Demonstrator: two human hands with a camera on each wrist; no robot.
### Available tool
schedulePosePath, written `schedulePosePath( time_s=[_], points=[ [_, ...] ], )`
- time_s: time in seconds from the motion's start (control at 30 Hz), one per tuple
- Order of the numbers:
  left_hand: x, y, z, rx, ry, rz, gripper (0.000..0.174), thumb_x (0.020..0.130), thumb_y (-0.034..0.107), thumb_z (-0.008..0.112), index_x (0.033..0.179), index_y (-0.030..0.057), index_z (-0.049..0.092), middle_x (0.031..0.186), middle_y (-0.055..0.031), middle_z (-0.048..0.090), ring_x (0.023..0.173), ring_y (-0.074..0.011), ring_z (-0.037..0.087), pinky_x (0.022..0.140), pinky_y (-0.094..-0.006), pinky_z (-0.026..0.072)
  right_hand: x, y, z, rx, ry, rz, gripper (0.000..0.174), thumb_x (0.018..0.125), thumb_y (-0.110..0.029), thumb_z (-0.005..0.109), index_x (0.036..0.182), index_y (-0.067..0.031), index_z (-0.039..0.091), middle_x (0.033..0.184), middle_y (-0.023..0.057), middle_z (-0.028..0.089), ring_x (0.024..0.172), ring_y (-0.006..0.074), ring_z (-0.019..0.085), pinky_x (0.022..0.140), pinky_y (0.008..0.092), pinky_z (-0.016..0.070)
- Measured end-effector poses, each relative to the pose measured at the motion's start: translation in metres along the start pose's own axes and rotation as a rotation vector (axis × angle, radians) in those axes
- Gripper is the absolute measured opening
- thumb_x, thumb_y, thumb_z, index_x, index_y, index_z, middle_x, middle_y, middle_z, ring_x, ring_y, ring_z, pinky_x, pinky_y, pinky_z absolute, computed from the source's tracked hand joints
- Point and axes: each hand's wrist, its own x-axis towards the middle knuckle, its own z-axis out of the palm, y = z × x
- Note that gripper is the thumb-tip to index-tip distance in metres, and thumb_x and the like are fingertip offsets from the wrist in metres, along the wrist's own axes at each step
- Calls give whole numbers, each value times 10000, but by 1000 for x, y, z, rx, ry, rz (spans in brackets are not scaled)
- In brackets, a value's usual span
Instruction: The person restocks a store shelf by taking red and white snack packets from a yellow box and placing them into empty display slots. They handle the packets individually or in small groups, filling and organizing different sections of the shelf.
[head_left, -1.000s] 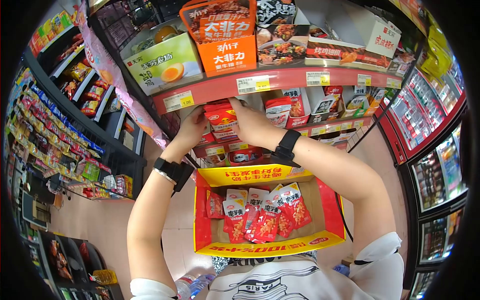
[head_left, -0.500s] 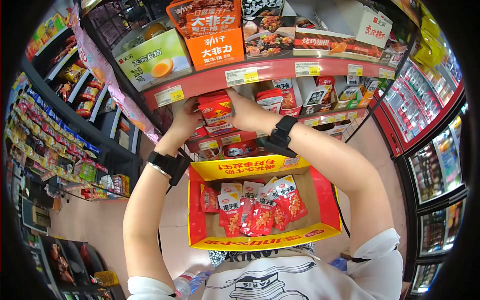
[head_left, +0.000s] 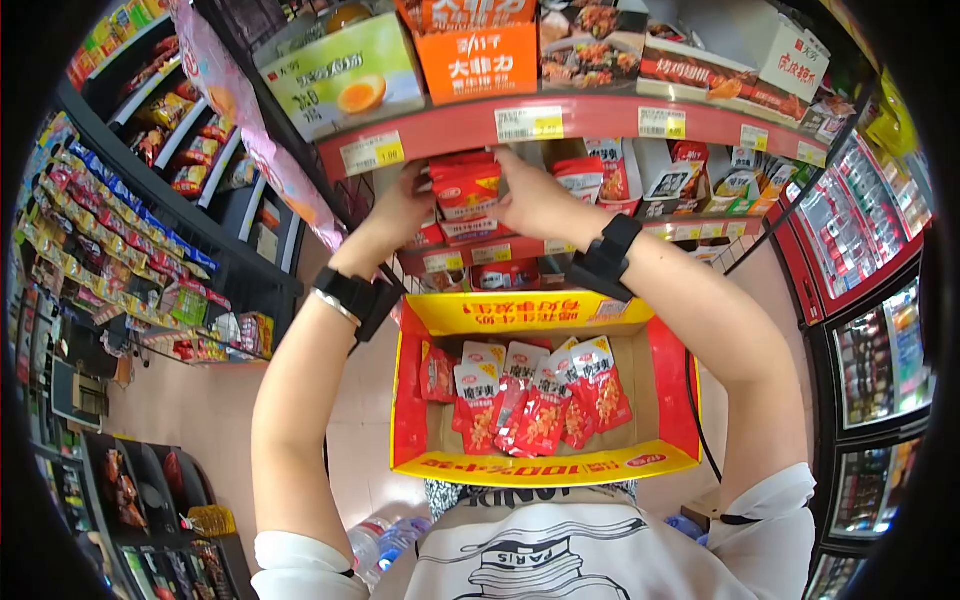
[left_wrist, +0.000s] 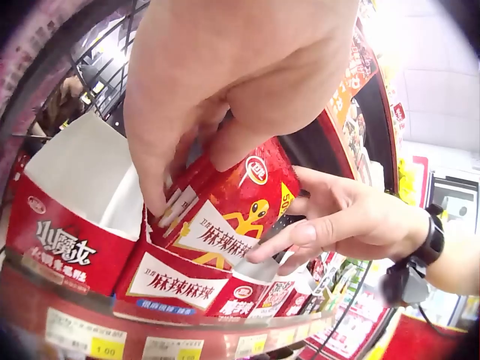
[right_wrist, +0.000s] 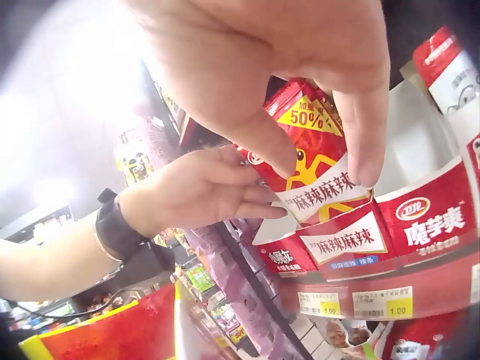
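Between my two hands stands a bundle of red snack packets [head_left: 467, 188] with a yellow cartoon figure, in an open red display box [left_wrist: 169, 281] on the lower shelf. My left hand [head_left: 405, 208] holds the bundle's left side, its fingers reaching down along the packets in the left wrist view. On the other side, my right hand [head_left: 540, 203] grips the packets, with thumb and fingers at the front face and edge in the right wrist view. The lower part of the bundle is hidden by the box front.
A red and yellow carton [head_left: 425, 462] in front of my body holds several red-and-white snack packets [head_left: 545, 415]. Above the hands runs a red shelf edge [head_left: 600, 118] with price labels. An emptied-looking white-lined box [left_wrist: 79, 217] stands to the left.
The head view has shifted, bringing the shelf higher in it. Both hands stay on the bundle, whose front face now shows more fully. The carton's packets look unchanged.
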Motion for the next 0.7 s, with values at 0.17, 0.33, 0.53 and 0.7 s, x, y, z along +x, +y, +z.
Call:
schedulePosePath(
  time_s=[0.17, 0.33, 0.53, 0.7],
  points=[
    [-1, 4, -4, 173, 43, -5, 556, 844, -8, 483, 1375, 53, 332, 1253, -83, 512, 1050, -167, 523, 825, -280, 459, -9, 2, -13, -123, 51, -18, 753, 774, -75, 670, 1386, 4, 238, 1160, 268, 529, 789, 263, 644, 678, 332, 512],
    [-45, 25, 2, 223, 134, -2, 543, 844, 44, 531, 1354, 9, 345, 1336, -120, 434, 1220, -212, 423, 949, -296, 393, -64, -34, -53, -222, -142, -128, 596, 818, -147, 650, 1320, -12, 359, 1129, 200, 530, 808, 213, 634, 690, 309, 515],
    [-126, 67, 15, 190, 58, 72, 446, 885, 126, 577, 1295, 25, 435, 1287, -91, 487, 1168, -185, 472, 978, -296, 368, -118, -94, -92, -489, -528, -169, 386, 774, -153, 671, 1110, 2, 562, 1011, 176, 624, 875, 323, 610, 767, 379, 485],
    [-154, 65, 19, -110, -279, -125, 290, 897, 95, 574, 1169, 4, 530, 1167, -62, 574, 1106, -148, 520, 973, -298, 387, -140, -79, -77, -536, -800, -161, 267, 770, -158, 658, 982, -10, 589, 896, 174, 634, 854, 352, 603, 730, 409, 479]
  ],
)
